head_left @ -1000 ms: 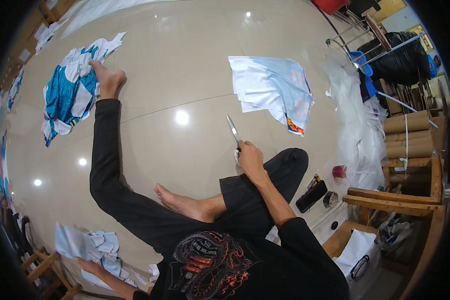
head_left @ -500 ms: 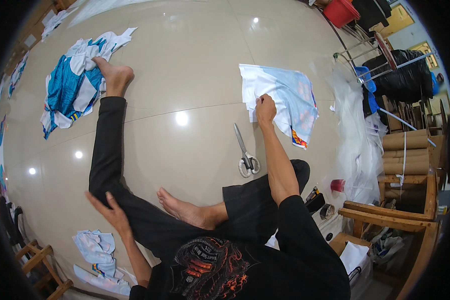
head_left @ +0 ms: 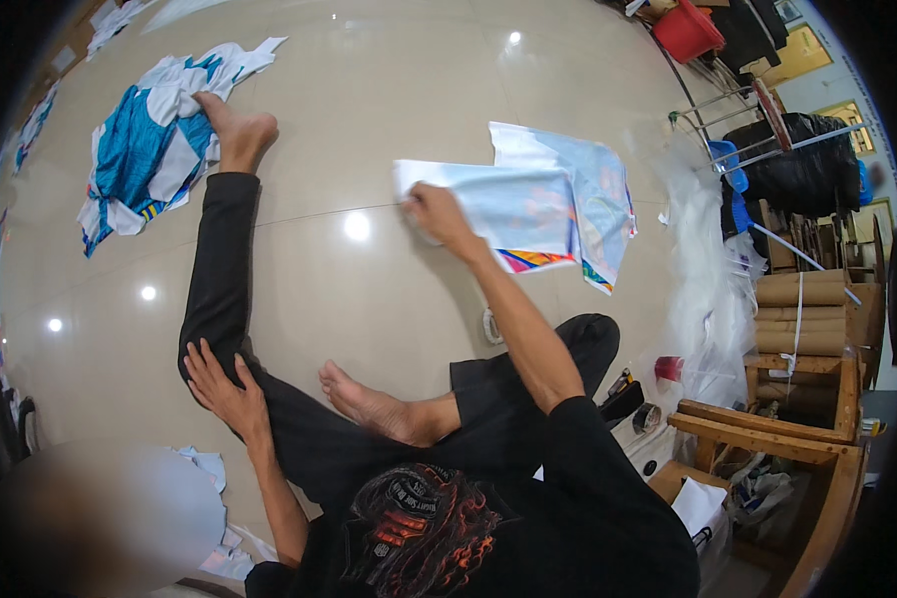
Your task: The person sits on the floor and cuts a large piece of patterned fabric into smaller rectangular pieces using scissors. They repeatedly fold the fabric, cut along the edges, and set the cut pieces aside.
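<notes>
My right hand [head_left: 435, 213] is closed on the left edge of a pale blue fabric piece [head_left: 513, 204] with a white border and a bright multicoloured corner. That piece stretches left across the floor and partly covers more pale blue fabric pieces [head_left: 600, 184]. Below my right forearm, only a white handle loop of the scissors [head_left: 490, 326] shows; their blades are hidden. My left hand [head_left: 224, 389] lies flat on my left knee with its fingers spread, holding nothing.
Teal and white fabric [head_left: 149, 140] lies under my left foot. Clear plastic sheeting [head_left: 696, 269], a wooden frame [head_left: 767, 434] and brown rolls [head_left: 802, 309] stand at the right. A large blurred round shape [head_left: 110, 518] covers the lower left, in front of more pale fabric.
My right hand has drawn one fabric piece leftward off the others, and its arm now hides most of the scissors. My left hand has settled onto the knee. The blurred shape has appeared.
</notes>
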The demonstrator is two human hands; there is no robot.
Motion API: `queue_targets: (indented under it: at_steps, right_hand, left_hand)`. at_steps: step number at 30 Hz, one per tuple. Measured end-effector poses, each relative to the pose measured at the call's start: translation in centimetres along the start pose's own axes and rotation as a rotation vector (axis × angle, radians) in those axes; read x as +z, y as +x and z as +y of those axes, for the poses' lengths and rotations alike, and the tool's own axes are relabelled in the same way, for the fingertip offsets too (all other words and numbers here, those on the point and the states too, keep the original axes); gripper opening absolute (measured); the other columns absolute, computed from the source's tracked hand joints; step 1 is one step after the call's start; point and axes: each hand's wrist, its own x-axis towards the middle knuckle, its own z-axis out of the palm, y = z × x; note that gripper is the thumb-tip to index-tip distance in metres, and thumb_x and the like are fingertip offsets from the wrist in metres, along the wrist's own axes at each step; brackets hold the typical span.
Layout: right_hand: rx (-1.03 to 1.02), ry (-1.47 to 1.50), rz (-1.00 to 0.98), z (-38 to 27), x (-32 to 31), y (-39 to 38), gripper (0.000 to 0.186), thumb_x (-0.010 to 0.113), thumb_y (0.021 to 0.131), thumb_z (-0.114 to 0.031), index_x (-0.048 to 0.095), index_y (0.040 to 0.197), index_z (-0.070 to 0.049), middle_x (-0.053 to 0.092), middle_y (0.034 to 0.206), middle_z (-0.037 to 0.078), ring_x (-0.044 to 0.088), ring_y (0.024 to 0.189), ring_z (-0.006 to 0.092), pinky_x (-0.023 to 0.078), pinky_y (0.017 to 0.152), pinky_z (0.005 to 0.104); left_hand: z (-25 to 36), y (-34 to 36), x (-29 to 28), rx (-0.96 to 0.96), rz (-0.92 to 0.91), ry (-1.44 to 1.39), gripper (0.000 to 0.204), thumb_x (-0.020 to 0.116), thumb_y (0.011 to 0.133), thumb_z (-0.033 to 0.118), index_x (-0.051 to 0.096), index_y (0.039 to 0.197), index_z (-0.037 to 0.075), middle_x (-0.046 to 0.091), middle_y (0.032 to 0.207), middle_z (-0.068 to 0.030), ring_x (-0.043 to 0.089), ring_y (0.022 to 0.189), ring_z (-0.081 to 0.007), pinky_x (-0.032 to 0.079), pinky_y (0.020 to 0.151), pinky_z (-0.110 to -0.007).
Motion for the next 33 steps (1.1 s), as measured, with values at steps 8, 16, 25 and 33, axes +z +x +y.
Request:
queue_targets:
  at_steps: [8,16,25,33]
  right_hand:
    - [0.049,0.229,0.101,-13.3,7.3,-4.0,0.040,0.076,0.094,-0.024,0.066,0.125,-0.001,0.071,0.114,0.017,0.070,0.090,0.0313,0.056,0.081,0.0413]
    - [0.224,-0.400,0.157,-6.2,-2.2,-18.6,0.068,0.075,0.094,-0.026,0.046,0.149,0.003,0.038,0.158,0.029,0.039,0.144,0.0467,0.034,0.117,0.0542]
    - [0.342,-0.430,0.034,-2.0,-3.9,-20.4,0.070,0.061,0.103,-0.035,0.036,0.159,-0.001,0.026,0.166,0.029,0.025,0.153,0.0499,0.023,0.119,0.0682]
    - [0.337,-0.688,0.085,13.0,-8.4,-7.1,0.069,0.049,0.107,-0.049,0.032,0.165,-0.017,0.022,0.172,0.017,0.018,0.157,0.0443,0.014,0.118,0.0771]
  left_hand:
    - [3.6,2.1,-3.2,0.042,0.023,-0.558,0.048,0.056,0.102,0.007,0.053,0.149,0.003,0.043,0.161,-0.0196,0.031,0.154,-0.0396,0.022,0.127,-0.049]
    - [11.9,6.3,7.1,0.392,-0.136,-0.598,0.050,0.061,0.101,0.017,0.053,0.150,0.007,0.037,0.165,-0.0203,0.027,0.154,-0.0435,0.020,0.125,-0.056]
    - [21.2,7.1,18.7,0.556,-0.176,-0.256,0.067,0.049,0.106,0.048,0.042,0.159,0.009,0.030,0.169,-0.0176,0.022,0.158,-0.0370,0.012,0.126,-0.062]
    - [23.2,2.6,16.8,0.763,-0.288,-0.239,0.069,0.049,0.106,0.048,0.037,0.162,0.010,0.029,0.170,-0.0162,0.022,0.158,-0.0358,0.013,0.127,-0.062]
